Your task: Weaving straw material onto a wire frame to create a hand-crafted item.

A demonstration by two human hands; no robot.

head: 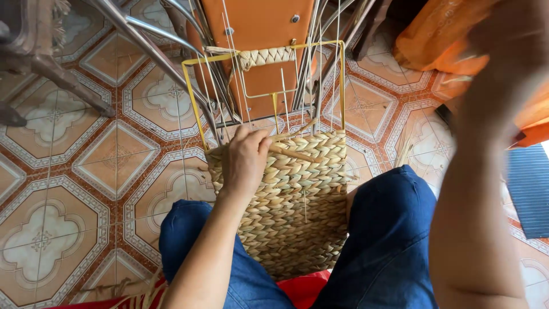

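Head view: we look down on a half-woven basket of pale plaited straw (297, 200) standing between our knees, clad in blue denim trousers (389, 240). Its finished lower wall rises to a yellow wire frame (191, 97) with thin upright stakes; a short plaited band (266, 56) already runs along the frame's top bar.

Our left hand (245, 157) rests on the upper left edge of the weave, fingers curled closed over the rim and the loose straw strand (291, 153) lying across it, apparently to keep the last row tight against the stakes.

Our right hand (503, 63) is raised close to the camera and blurred; we cannot tell how it is closed or whether it has hold of anything.

Behind the basket stands an orange panel (257, 34) amid grey metal legs (154, 51). The floor is patterned ceramic tile in brown and cream (86, 166). Red cloth (303, 289) lies beneath us, orange fabric (434, 40) lies upper right, and a dark ribbed mat (529, 189) lies at the right edge.
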